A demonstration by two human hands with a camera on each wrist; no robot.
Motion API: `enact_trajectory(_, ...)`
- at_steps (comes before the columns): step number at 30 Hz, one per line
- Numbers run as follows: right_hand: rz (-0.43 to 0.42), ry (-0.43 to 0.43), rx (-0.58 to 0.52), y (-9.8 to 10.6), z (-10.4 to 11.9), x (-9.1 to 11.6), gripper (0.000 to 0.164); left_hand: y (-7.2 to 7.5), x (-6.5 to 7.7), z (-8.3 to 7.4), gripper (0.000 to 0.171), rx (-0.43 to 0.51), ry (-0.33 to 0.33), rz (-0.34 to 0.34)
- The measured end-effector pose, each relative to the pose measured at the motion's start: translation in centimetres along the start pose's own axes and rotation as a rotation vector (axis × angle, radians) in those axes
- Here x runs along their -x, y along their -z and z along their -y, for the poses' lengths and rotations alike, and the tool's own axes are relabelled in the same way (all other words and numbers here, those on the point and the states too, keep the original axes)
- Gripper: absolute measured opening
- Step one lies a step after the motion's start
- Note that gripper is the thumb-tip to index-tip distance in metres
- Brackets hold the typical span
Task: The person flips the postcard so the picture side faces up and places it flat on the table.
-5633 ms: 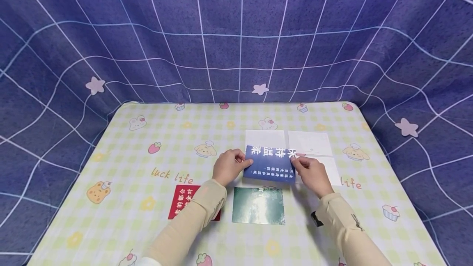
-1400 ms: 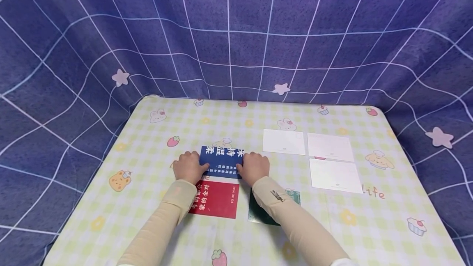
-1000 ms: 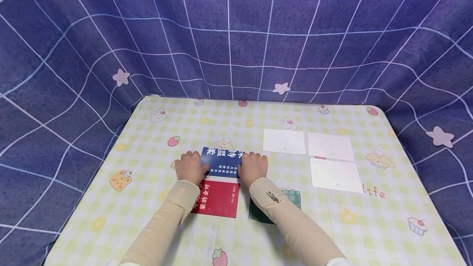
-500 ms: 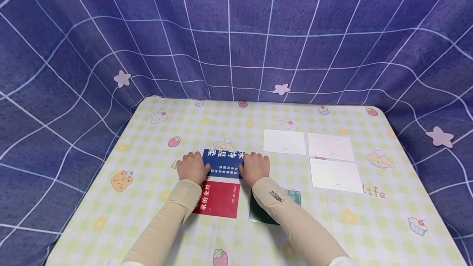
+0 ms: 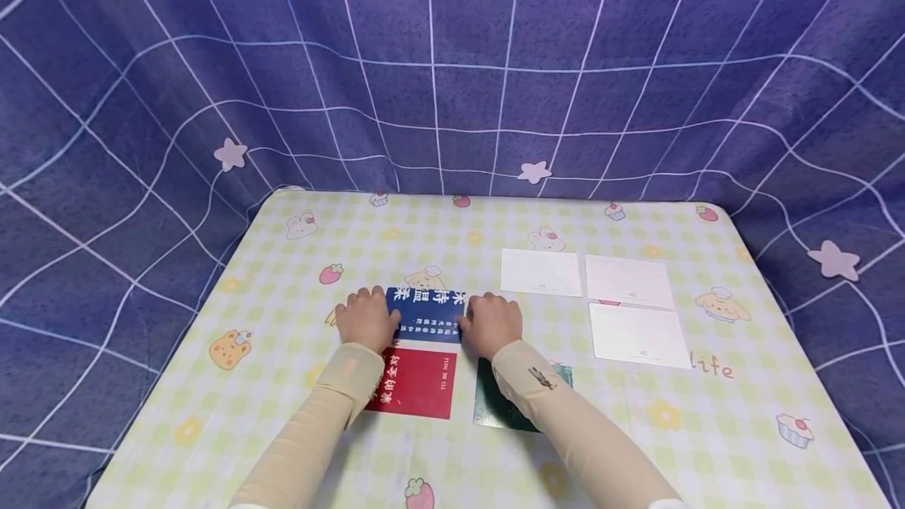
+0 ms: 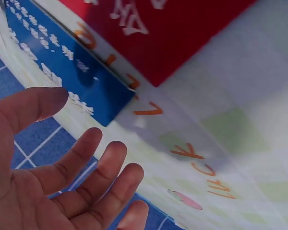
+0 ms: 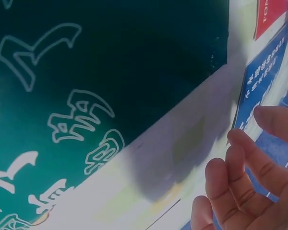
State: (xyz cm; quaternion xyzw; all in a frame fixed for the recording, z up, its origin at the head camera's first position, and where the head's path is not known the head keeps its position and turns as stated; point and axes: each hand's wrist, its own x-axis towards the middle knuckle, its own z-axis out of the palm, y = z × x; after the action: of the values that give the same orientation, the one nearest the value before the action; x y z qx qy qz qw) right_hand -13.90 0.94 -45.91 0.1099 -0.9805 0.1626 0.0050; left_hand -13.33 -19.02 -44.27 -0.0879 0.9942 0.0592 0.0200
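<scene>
A blue postcard (image 5: 427,314) with white lettering lies on the checked tablecloth, just behind a red postcard (image 5: 420,383). At its left end is my left hand (image 5: 366,319), thumb by the card's edge; in the left wrist view that hand's fingers (image 6: 103,167) are spread and relaxed. My right hand (image 5: 492,326) stands at the right end, its thumb and fingers apart and loosely bent in the right wrist view, fingertips (image 7: 237,136) close to the blue card's edge. A green postcard (image 5: 498,407) lies partly hidden under my right forearm. My left wrist covers part of the red one.
Three white cards lie to the right: one at the back left (image 5: 540,272), a second (image 5: 629,280) beside it and a third (image 5: 639,334) in front of the second. A blue grid-patterned curtain (image 5: 452,100) surrounds the table's back and sides.
Both hands have carried the blue postcard from over the white cards to the left and laid it behind the red one. Most recently my right hand has edged slightly rightward from the card.
</scene>
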Motion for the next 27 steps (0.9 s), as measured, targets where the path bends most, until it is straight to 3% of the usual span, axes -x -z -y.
enact_trajectory(6, 0.024, -0.03, -0.037, 1.0, -0.3, 0.3, 0.024, 0.6, 0.3, -1.2, 0.053, 0.013, -0.035, -0.026)
enact_trajectory(16, -0.012, -0.05, -0.074, 2.1, -1.1, 0.8, 0.026, 1.1, 0.8, -3.3, 0.046, 0.034, -0.128, -0.105)
enact_trajectory(27, -0.072, -0.035, -0.092, 3.5, -2.2, 1.5, 0.025, 1.7, 1.2, -5.5, 0.033, 0.072, -0.18, -0.119)
